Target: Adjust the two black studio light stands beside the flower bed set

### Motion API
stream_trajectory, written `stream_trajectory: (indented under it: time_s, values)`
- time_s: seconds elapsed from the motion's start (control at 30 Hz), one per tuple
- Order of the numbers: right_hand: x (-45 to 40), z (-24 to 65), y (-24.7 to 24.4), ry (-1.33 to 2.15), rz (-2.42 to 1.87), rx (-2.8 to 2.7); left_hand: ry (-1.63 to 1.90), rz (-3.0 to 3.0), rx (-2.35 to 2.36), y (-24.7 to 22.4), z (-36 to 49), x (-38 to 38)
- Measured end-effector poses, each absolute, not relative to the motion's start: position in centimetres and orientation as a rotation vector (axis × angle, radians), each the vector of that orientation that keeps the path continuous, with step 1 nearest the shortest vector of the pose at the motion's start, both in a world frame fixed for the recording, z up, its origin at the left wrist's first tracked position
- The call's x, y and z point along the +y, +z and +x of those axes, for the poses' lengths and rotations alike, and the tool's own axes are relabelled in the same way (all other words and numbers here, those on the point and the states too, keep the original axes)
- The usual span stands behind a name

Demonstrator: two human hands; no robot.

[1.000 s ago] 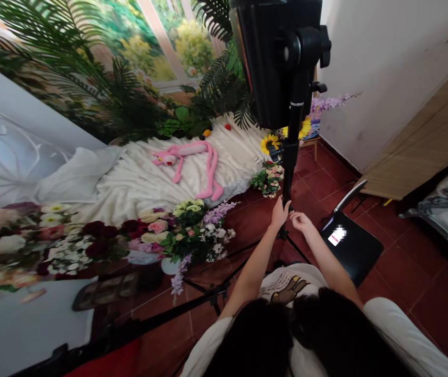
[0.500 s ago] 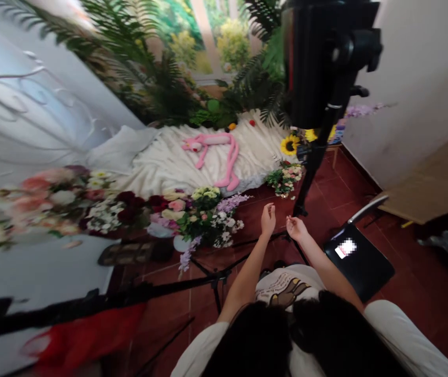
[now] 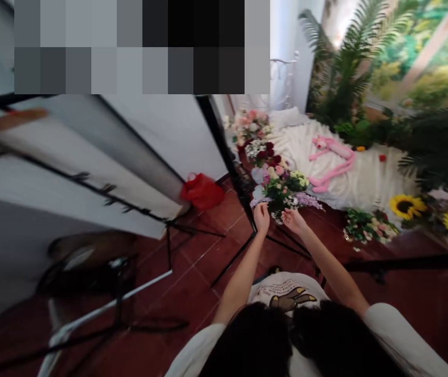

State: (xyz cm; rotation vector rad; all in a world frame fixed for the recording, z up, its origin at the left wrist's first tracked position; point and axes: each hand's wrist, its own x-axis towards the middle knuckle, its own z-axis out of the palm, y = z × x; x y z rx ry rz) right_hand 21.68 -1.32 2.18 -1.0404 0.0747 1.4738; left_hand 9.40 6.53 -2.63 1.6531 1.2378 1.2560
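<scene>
Nearest, white T-shirt w/ a printed pic, dark hair hanging over it; both forearms reach fwd. L hand has fingers loosely bent, part open, nothing seen in it; R hand is just beside it, fingers curled in, can't tell how tightly or if anything small's in there. Black stand is right by L hand, pole tilted in view, legs spread on red tile floor; can't tell if hand & pole touch. Just past the hands, mixed flowers; off to the L, red bag on the floor nr the wall. Sunflower well to the R. Farther back, pink toy lies on white blanket. Behind: palm leaves, then garden backdrop, a bit blurred.
</scene>
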Motion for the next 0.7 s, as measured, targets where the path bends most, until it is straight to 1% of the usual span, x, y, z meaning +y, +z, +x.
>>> stream_trajectory:
  time_s: [0.1,0.2,0.33,0.43,0.53,0.6,0.7]
  values:
    - [4.3,19.7,3.7,1.595,-1.187,-0.241,1.449,1.503,1.435,-1.4,5.2,8.4]
    - [9.5,18.4,5.8,1.546,-1.385,-0.693,1.539,1.463,1.427,0.1,3.3,10.0]
    - [15.0,18.0,8.4,1.49,-1.572,-1.361,1.443,1.575,1.304,1.8,3.2,11.9]
    - [17.8,18.3,9.8,1.566,-1.634,-1.591,1.324,1.641,1.32,2.4,3.4,12.7]
    - [19.9,18.5,10.9,1.564,-1.704,-1.764,1.213,1.714,1.364,2.5,3.2,13.0]
    - [21.0,18.3,11.5,1.478,-1.729,-1.909,1.177,1.746,1.389,2.5,3.0,13.0]
    - [21.6,18.0,11.8,1.206,-1.7,-2.138,1.172,1.773,1.405,2.4,2.8,13.0]
